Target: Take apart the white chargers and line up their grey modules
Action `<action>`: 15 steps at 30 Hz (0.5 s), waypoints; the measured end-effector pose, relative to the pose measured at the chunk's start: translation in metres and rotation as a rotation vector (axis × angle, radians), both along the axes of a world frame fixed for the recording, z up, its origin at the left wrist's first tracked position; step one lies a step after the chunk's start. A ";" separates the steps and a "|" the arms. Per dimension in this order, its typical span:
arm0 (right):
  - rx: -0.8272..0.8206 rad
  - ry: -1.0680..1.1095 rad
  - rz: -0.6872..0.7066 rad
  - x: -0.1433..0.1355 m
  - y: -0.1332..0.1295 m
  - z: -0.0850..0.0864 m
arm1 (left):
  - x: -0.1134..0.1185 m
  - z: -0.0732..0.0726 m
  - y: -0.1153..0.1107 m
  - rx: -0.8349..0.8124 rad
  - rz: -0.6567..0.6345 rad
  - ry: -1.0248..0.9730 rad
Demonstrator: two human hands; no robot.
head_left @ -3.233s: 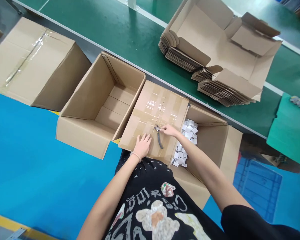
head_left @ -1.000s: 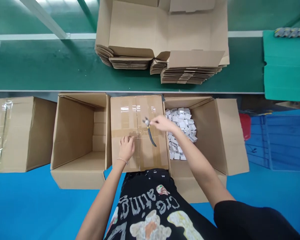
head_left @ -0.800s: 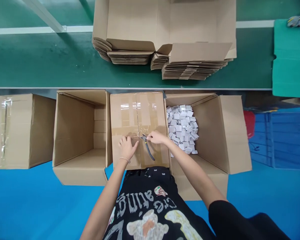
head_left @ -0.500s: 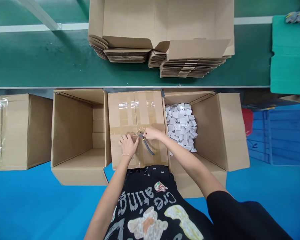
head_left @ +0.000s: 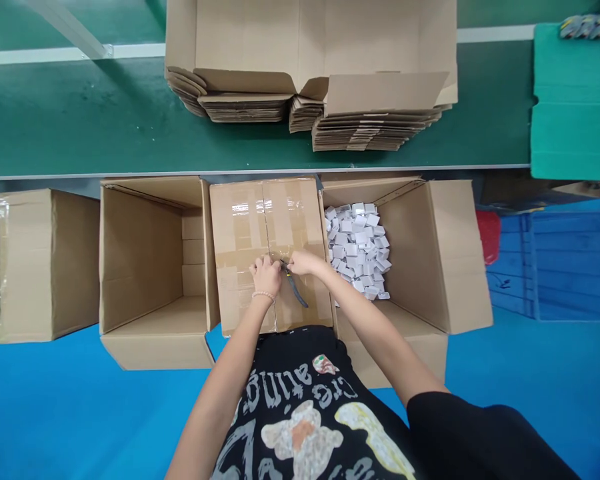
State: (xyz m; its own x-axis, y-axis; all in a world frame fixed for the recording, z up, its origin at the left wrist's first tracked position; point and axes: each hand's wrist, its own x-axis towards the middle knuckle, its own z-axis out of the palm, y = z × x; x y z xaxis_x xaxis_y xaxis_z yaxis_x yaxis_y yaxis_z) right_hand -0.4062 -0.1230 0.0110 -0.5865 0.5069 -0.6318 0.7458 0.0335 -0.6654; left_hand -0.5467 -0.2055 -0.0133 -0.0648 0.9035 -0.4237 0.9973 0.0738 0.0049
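Note:
My left hand (head_left: 267, 275), with a beaded bracelet at the wrist, is over the taped cardboard box (head_left: 240, 230), its fingers bent and gathered. Close by on the right is my right hand (head_left: 304, 263), closed, fingertips pointing toward the left. Between and below them are dark-handled pliers (head_left: 295, 289), their head beside the fingertips of both hands and a handle slanting down to the right. Whatever small thing the fingers pinch is hidden. Whether my right hand also grips the pliers is not clear.
Left stands an open carton (head_left: 145, 267); right, another carton (head_left: 415, 253) holds many small white pieces (head_left: 359, 250). Flattened cartons (head_left: 375, 130) are stacked on the green bench (head_left: 90, 127). A closed box (head_left: 17, 267) is far left, a blue crate (head_left: 575, 267) far right.
My left hand has shifted right, nearer my right hand, and its spread fingers have drawn together. The pliers have turned little. The whole view has slid slightly.

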 end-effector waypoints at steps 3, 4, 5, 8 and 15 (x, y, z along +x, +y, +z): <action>-0.027 -0.007 -0.070 0.026 -0.008 0.005 | 0.004 -0.001 0.003 -0.025 -0.051 -0.015; -0.029 0.001 -0.102 0.037 -0.012 0.006 | 0.005 -0.001 0.004 -0.031 -0.066 -0.018; -0.026 0.014 -0.139 0.049 -0.017 0.008 | 0.006 0.001 0.004 -0.035 -0.078 -0.022; -0.016 0.065 -0.244 0.082 -0.033 0.010 | -0.001 0.012 0.003 -0.034 -0.082 -0.041; -0.148 0.180 -0.231 0.081 -0.069 -0.008 | -0.059 0.060 -0.048 -0.055 0.128 -0.136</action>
State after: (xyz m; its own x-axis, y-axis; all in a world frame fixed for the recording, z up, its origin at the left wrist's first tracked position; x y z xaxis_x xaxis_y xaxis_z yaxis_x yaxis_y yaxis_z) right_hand -0.3252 -0.1916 0.0028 -0.5754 0.5502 -0.6052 0.5926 -0.2295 -0.7721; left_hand -0.6052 -0.2533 0.0471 -0.1161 0.8669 -0.4847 0.9701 0.2036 0.1319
